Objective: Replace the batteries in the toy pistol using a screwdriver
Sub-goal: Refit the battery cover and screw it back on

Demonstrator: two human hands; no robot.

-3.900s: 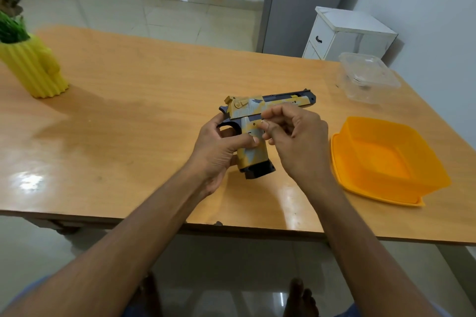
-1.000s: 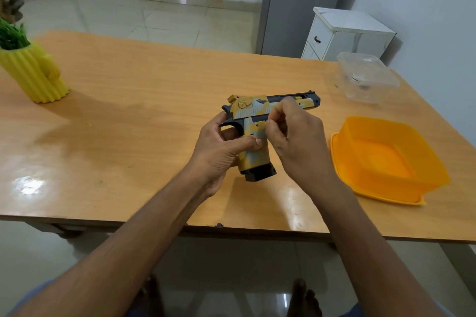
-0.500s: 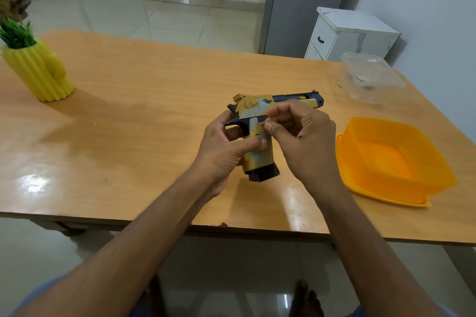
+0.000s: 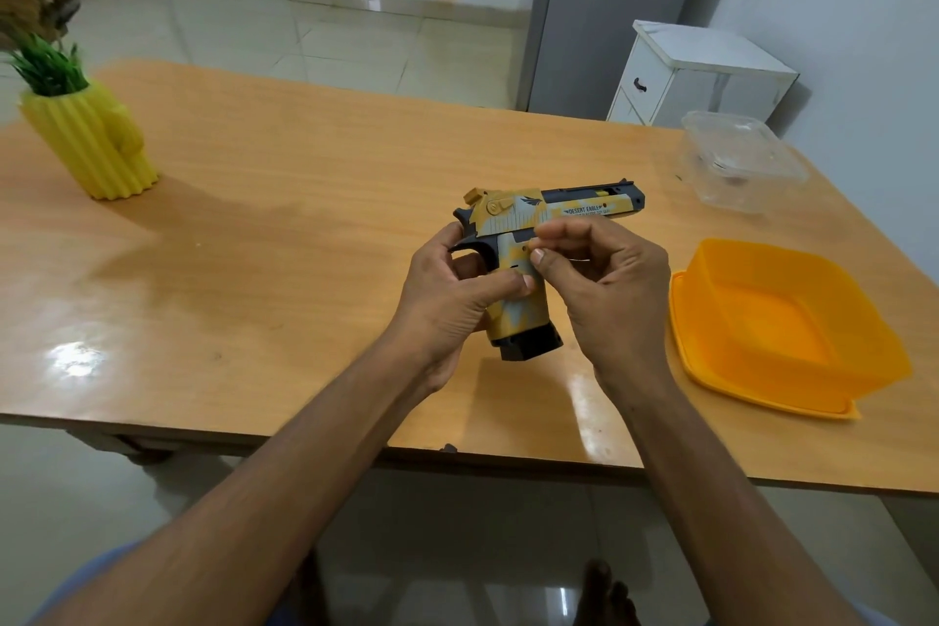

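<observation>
Left hand [image 4: 447, 300] still gripping the toy pistol [image 4: 523, 264] above the tabletop [image 4: 284, 198] near edge, right hand [image 4: 604, 290] fingers [image 4: 541, 258] still pinched at its frame, scarcely moved since earlier, pinched item too small to tell.

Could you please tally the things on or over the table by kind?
Toy pistol, held in the left hand by its grip: 1
Plastic containers, orange and clear: 2
Yellow plant pot: 1
Total: 4
</observation>
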